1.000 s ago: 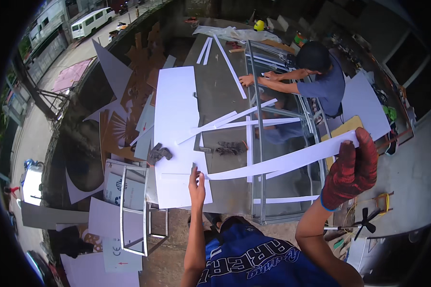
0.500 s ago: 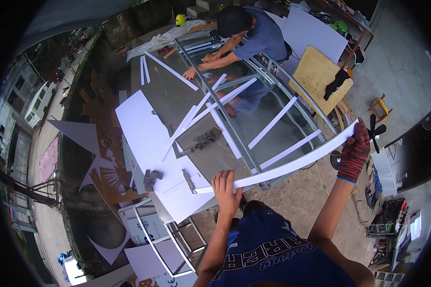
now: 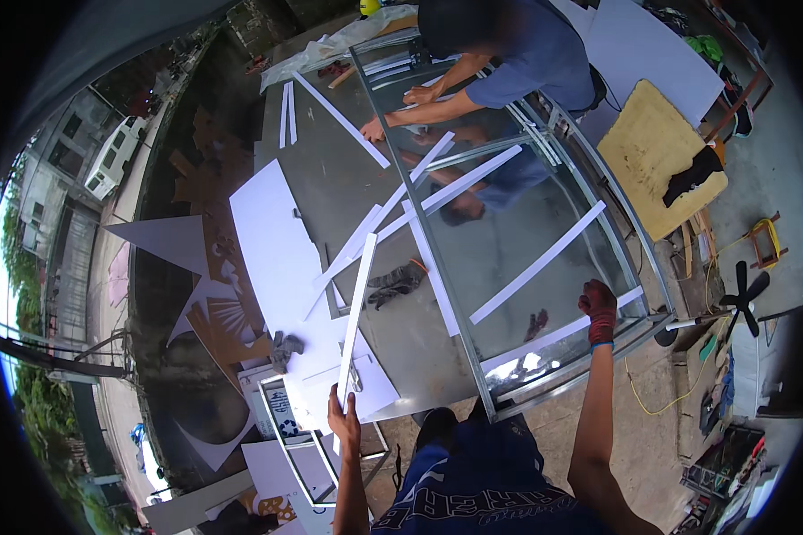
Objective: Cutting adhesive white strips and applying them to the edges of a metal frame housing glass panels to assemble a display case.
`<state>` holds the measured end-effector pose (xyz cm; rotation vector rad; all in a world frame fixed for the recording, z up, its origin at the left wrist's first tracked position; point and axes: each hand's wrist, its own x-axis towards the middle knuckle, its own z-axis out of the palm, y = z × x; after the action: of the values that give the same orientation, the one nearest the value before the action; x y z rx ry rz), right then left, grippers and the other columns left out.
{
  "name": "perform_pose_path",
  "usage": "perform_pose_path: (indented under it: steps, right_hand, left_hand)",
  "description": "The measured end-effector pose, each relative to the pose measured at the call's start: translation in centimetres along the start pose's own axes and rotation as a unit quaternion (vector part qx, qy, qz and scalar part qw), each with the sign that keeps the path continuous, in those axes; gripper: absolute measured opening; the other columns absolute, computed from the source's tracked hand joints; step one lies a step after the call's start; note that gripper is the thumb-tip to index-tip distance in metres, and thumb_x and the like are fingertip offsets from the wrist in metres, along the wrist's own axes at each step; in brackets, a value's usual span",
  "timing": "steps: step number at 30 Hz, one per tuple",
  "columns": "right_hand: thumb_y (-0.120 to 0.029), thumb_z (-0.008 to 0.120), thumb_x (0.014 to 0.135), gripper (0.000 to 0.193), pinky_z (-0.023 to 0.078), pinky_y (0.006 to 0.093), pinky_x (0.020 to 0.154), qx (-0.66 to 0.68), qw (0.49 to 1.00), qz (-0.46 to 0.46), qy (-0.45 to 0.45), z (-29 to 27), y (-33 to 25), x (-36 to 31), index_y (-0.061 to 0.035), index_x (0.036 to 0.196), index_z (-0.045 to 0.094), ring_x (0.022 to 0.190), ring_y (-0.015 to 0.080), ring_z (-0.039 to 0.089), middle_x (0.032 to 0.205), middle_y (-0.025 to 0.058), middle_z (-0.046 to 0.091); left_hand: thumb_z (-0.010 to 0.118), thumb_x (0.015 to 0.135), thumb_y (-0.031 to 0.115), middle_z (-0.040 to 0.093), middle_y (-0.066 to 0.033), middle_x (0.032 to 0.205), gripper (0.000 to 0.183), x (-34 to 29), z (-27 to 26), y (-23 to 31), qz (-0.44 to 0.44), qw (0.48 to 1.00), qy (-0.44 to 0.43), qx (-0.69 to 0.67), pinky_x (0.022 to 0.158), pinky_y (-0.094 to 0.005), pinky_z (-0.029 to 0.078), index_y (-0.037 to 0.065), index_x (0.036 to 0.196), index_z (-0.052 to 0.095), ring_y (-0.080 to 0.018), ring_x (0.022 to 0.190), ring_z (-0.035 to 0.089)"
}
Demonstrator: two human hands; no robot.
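Note:
My bare left hand [image 3: 343, 419] is closed around the lower end of a long white strip [image 3: 359, 312], which tilts up and away over the table. My right hand [image 3: 600, 312], in a red and dark knitted glove, has its fingers curled over the near right part of a metal frame [image 3: 433, 267] with a shiny panel; nothing shows in it. Beneath that hand a white strip [image 3: 544, 341] lies across the panel, and another strip [image 3: 540, 263] lies farther in. A utility knife [image 3: 355, 379] rests on a white sheet [image 3: 272, 241] beside my left hand.
Across the frame a co-worker [image 3: 517, 62] leans in, both hands at its far left bar. Grey gloves [image 3: 397, 283] and several crossed white strips [image 3: 419, 192] lie on the table. A stained yellow board [image 3: 656, 160] and a black fan [image 3: 745, 299] stand to the right.
My right hand has let go of the white strip and moved left, over the frame. The strip, bent between both hands before, now stands tilted straight in my left hand, which moved left and nearer.

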<state>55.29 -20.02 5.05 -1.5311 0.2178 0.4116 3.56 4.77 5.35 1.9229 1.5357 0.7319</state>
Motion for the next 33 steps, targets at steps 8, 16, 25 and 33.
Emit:
perform_pose_path:
  steps: [8,16,25,33]
  right_hand:
    - [-0.054,0.071,0.067,0.076,0.05,0.0415,0.084,-0.507,0.835,0.068,0.203,14.6,3.2,5.0,0.0024,0.112,0.048,0.096,0.036,0.061,0.105,0.0212,0.059]
    - [-0.035,0.067,0.072,0.046,0.052,0.0443,0.078,-0.462,0.868,-0.062,0.173,10.5,7.6,10.3,0.0,0.099,0.054,0.088,0.0362,0.061,0.097,0.0213,0.06]
    - [-0.025,0.067,0.083,0.026,0.049,0.0304,0.048,0.182,0.981,-0.016,0.07,9.0,-5.7,1.0,-0.0016,0.088,0.057,0.061,0.0218,0.06,0.076,0.0088,0.059]
    - [-0.019,0.067,0.083,0.024,0.05,0.0328,0.069,0.297,0.939,0.08,-0.152,19.0,-6.0,-8.6,-0.0019,0.097,0.058,0.076,0.0226,0.058,0.083,0.008,0.059]
  left_hand:
    - [0.059,0.089,0.029,0.061,-0.0187,0.098,0.042,-2.7,1.9,3.4,-0.083,0.982,-0.044,0.162,0.069,-0.0429,0.046,0.01,0.126,0.055,-0.0358,0.081,0.06]
    - [0.064,0.085,0.026,0.061,-0.0193,0.094,0.042,-4.5,2.7,5.8,-0.114,0.965,-0.081,0.222,0.068,-0.0424,0.047,0.009,0.123,0.057,-0.0359,0.08,0.061]
    - [0.066,0.085,0.027,0.06,-0.0185,0.089,0.041,0.0,6.9,1.0,-0.054,0.993,-0.029,0.105,0.067,-0.0419,0.046,0.006,0.12,0.059,-0.0345,0.077,0.058]
    - [0.062,0.089,0.019,0.06,-0.0202,0.104,0.041,2.9,4.8,0.2,-0.111,0.992,0.047,-0.047,0.083,-0.038,0.046,-0.003,0.123,0.054,-0.0314,0.094,0.059]
